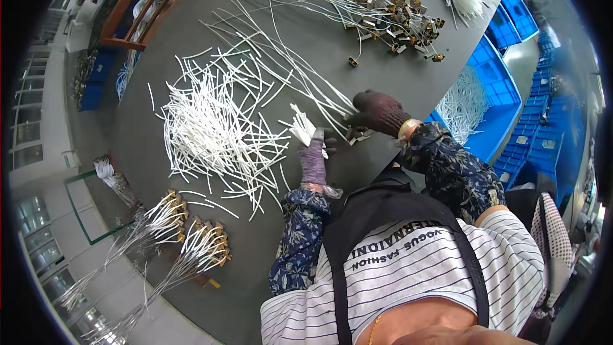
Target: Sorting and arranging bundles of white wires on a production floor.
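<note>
My left hand, in a purple knitted glove, is closed round a bundle of short white tubes whose ends fan out above the fingers. To its right my right hand, in a dark maroon glove, is closed over the near ends of several long thin white wires. Those wires run away toward the far left. Small metal connectors lie just below the right hand, close to the table edge. Its fingertips are partly hidden. A large loose heap of white tubes lies left of my left hand.
Wires with brass-coloured connectors lie at the far side of the grey table. Two bundles of tubed wires rest at the near left edge. A blue bin with pale wires stands right. A wooden chair is far left.
</note>
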A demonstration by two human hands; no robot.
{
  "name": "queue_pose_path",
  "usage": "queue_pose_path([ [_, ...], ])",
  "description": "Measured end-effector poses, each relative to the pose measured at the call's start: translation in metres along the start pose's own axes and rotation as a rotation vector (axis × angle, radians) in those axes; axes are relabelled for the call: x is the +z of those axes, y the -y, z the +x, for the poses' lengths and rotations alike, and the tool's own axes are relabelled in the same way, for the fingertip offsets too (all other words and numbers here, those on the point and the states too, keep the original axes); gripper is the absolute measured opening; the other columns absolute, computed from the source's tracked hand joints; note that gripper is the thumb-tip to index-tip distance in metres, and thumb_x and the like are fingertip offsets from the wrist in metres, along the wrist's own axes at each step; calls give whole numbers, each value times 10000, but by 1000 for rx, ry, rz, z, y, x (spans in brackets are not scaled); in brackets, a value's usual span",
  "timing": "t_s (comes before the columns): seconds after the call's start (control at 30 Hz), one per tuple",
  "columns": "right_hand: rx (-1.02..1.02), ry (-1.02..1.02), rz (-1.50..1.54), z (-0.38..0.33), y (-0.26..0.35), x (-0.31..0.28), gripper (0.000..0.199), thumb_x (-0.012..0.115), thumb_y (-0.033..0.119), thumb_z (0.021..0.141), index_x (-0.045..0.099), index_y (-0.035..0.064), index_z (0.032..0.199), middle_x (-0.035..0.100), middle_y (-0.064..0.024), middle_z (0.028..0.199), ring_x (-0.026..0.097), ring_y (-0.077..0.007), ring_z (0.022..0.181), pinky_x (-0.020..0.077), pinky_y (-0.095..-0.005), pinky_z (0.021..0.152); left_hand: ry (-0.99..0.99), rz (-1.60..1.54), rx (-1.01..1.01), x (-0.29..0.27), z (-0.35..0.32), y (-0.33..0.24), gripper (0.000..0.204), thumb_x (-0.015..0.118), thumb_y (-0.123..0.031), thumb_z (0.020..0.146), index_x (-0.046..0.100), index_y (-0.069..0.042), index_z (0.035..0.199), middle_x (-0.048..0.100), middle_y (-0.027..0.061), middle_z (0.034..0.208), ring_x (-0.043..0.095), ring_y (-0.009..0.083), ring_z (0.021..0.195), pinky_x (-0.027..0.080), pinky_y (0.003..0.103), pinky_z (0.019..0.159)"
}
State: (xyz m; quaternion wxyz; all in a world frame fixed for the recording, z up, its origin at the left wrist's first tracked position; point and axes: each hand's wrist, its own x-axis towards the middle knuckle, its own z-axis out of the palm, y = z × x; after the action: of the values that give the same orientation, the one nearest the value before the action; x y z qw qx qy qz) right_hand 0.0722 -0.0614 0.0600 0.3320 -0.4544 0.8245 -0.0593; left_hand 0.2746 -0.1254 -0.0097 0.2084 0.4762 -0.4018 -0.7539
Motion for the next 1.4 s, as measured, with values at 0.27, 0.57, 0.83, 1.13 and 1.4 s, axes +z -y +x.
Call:
queue_pose_path([
  [0.27,-179,-402,-46,69,-29,-21,413,660,342,803,601,54,1093,631,-219,989,624,-367,883,504,-444,752,-9,-21,54,4,-13,-23,319,672,-285,858,615,16,947,604,60,634,581,147,479,474,260,384],
  [0.57,-44,-164,1143,-25,-129,-5,248,605,229,847,573,26,987,519,-32,710,513,-147,580,450,-318,510,-26,-187,12,88,-45,-32,276,651,-282,881,579,-21,935,587,52,678,524,120,460,359,243,365],
  [0.83,-320,-283,1004,-165,-138,-4,246,632,135,800,598,45,1026,594,-47,946,555,-145,811,457,-320,683,284,-519,-213,200,-16,18,303,574,-301,928,530,-31,1060,607,125,953,622,245,855,559,377,752],
  [1.13,445,34,823,-332,-342,130,115,616,120,745,659,23,788,612,-74,661,571,-156,588,450,-318,557,281,-86,-213,212,-3,28,666,562,-679,774,482,-277,1298,472,-65,1363,299,241,1320,171,710,938],
  [1.4,536,14,855,-338,-347,117,152,637,166,749,657,17,771,612,-69,642,563,-144,586,442,-310,555,42,-425,297,185,29,-80,197,591,-181,909,569,-16,1014,646,156,975,650,287,852,591,447,776],
])
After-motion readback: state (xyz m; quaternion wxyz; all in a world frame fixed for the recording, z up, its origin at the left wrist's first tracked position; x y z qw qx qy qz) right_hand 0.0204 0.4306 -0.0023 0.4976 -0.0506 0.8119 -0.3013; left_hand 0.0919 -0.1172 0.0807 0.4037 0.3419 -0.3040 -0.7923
